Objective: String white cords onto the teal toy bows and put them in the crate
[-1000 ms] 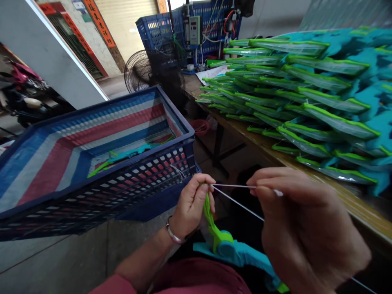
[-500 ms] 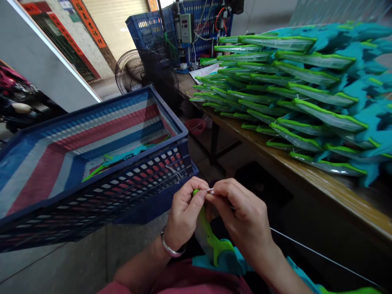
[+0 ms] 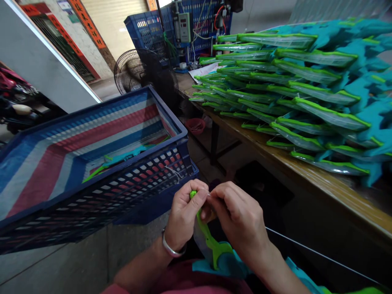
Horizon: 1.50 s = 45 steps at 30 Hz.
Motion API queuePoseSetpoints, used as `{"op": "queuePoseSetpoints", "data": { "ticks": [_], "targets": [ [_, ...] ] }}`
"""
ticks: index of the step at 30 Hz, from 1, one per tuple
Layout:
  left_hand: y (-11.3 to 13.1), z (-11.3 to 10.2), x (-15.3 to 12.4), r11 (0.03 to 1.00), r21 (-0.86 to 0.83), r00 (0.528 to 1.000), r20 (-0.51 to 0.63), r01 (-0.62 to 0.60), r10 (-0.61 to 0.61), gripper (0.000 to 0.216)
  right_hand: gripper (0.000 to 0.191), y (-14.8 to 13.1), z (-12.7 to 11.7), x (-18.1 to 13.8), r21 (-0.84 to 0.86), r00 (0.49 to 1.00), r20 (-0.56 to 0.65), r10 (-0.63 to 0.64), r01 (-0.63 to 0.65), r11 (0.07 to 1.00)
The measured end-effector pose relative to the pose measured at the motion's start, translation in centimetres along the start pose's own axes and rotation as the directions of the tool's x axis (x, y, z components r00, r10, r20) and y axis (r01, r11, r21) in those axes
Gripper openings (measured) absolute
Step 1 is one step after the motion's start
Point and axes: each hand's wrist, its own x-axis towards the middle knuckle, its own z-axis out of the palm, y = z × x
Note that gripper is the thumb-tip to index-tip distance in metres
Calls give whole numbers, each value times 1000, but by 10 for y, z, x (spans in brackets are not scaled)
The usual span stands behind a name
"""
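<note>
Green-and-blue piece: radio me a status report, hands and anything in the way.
Left hand gripping green-and-blue piece by its green end. Right hand pinching white cord close beside it. Blue crate leftward, table rightward; nothing seen blocking hands.

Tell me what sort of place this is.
Likely a small assembly workshop: lookalike green-and-teal pieces are piled on a table, a blue plastic crate stands nearby, and the left hand holds a similar piece.
</note>
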Motion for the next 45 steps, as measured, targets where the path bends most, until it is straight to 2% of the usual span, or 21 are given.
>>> {"op": "queuePoseSetpoints", "data": {
  "ticks": [5,8,12,14,16,19,21,23,27,33,36,38,41,43,45],
  "targets": [
    [1,-3,3,991,-96,993,79,96,-89,27,18,4,-9,3,182,999,39,-36,29,983],
    [-1,-4,5,979,-140,981,142,150,-130,29,17,7,-14,9,289,991,106,-85,52,956],
    [-1,-4,7,972,-163,981,116,170,-152,31,14,8,-13,9,252,990,122,-69,37,967],
    [0,-4,6,978,-127,986,58,163,-157,29,12,7,-11,5,234,995,103,-10,-15,972],
    [0,-4,5,985,-67,987,8,158,-158,27,9,6,-9,0,260,989,104,110,-133,956],
    [0,-4,3,987,-23,987,7,159,-159,27,5,7,-8,-4,283,963,95,252,-269,921],
    [1,-4,3,987,-31,987,41,159,-158,27,6,7,-7,-4,261,971,56,233,-239,935],
    [2,-4,3,987,-51,986,77,155,-151,28,9,7,-7,-3,221,988,15,157,-156,963],
    [2,-5,5,982,-94,982,109,163,-153,30,12,5,-6,-3,184,998,-13,69,-66,981],
    [-1,-5,5,983,-111,985,111,143,-131,29,11,-2,-5,-5,154,997,-38,67,-60,986],
    [-2,-3,6,987,-98,987,111,131,-120,31,11,-5,-2,-8,191,990,-57,127,-114,975],
    [-2,-2,7,984,-107,984,121,141,-128,33,11,-5,1,-11,304,970,-23,241,-223,926],
    [-2,-1,7,977,-128,980,126,170,-154,36,13,-5,4,-18,528,900,102,423,-410,744],
    [-2,-1,7,973,-135,977,123,188,-171,37,15,-5,5,-20,600,867,156,473,-464,652],
    [-2,-2,7,969,-145,975,117,202,-186,37,16,-4,6,-21,611,863,167,476,-470,637]
  ]
}}
